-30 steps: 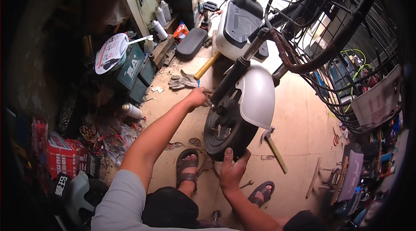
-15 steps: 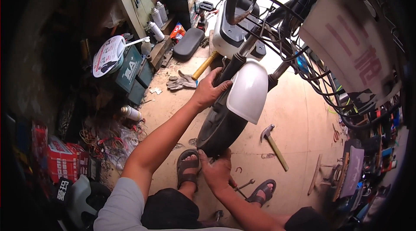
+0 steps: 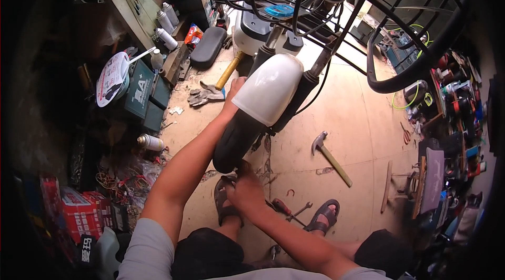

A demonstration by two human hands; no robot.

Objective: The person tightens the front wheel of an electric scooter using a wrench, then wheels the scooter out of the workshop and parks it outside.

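The front wheel (image 3: 234, 143) of an electric bike stands before me, its black tyre under a white mudguard (image 3: 271, 88). My left hand (image 3: 238, 85) reaches behind the mudguard beside the fork leg (image 3: 263, 55); its fingers are hidden. Just below the tyre's near end is my right hand (image 3: 247, 191), its fingers curled and slightly blurred against the tyre's lower edge. What they grip cannot be made out. A screwdriver (image 3: 281, 206) with a red handle and a wrench (image 3: 302, 209) lie on the floor by my right forearm. To the right lies a claw hammer (image 3: 331, 159).
A black wire basket (image 3: 384, 83) overhangs the upper right. Left of the wheel are a yellow-handled tool (image 3: 230, 69), work gloves (image 3: 206, 95) and a dark seat pad (image 3: 209, 47). Spray cans (image 3: 167, 39) and a green box (image 3: 138, 88) line the left; tools crowd the right wall.
The mudguard and wheel have shifted left and turned in view, and the basket has swung. My left hand has gone from plain sight to behind the mudguard. My right hand stays by the tyre.
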